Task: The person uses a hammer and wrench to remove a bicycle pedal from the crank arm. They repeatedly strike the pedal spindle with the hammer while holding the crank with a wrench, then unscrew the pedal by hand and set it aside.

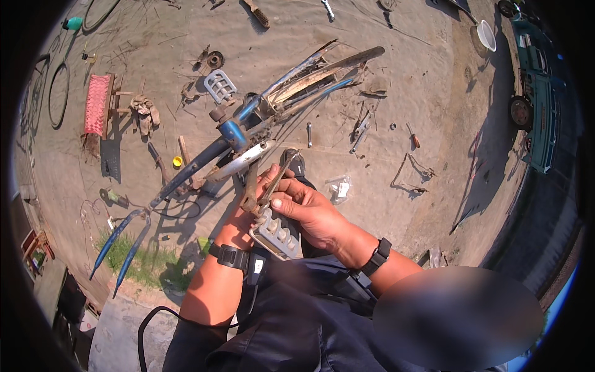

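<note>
- The left hand point(238, 220) sat mostly hidden behind the grey pedal point(276, 232) and rusty crank arm point(251, 183), its grip hard to make out
- The right hand point(307, 211) clenched a slim wrench point(279, 177) against the crank
- The blue bicycle frame point(232, 133) lay upturned just ahead, fork point(121, 239) pointing lower left
- Tools point(359, 130) and a red stool point(97, 105) were scattered on the sunlit concrete floor point(434, 93); a teal vehicle point(536, 93) was cut off at the right

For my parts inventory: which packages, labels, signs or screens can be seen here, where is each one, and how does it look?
Small clear plastic bag: lies on the ground just right of the right hand, crumpled, transparent with something pale inside.
No signs or screens show; any labels are too small to tell.
</note>
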A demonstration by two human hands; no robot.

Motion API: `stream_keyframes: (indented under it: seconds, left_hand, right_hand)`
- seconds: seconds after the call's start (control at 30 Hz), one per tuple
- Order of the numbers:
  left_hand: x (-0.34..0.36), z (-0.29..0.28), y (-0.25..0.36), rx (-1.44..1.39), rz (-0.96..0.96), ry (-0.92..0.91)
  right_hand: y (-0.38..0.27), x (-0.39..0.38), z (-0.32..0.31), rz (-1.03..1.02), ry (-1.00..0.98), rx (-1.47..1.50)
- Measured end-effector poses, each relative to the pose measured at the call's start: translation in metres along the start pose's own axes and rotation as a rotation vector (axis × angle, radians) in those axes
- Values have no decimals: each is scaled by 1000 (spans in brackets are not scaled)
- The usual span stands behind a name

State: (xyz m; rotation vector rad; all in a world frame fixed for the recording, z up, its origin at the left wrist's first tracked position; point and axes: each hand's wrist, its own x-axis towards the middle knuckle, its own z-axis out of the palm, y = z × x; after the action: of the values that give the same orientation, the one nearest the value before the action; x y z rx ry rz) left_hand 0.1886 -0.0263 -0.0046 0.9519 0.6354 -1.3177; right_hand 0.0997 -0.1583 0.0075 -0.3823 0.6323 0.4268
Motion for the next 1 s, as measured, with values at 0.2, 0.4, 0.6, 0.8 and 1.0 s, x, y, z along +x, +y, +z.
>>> stream_keyframes:
  seconds: [0.2, 0.4, 0.6, 0.8, 1.0]
  left_hand:
    - [3, 2, -2, -110, -7, 55]
    - [-4, -37, -37, -357, 91, -36]
    - [-88, -20, -22, 267, 484, 227]
    - [-115, 32, 11, 1208, 1252, 219]
    - [-113, 33, 10, 1064, 1300, 289]
  right_hand:
    - [-16, 10, 16, 66, 220, 198]
    - [-45, -5, 27, -179, 189, -99]
    - [-62, -27, 45, -905, 103, -1296]
    - [-43, -23, 70, -1035, 31, -1783]
    - [-43, -25, 63, -963, 53, -1861]
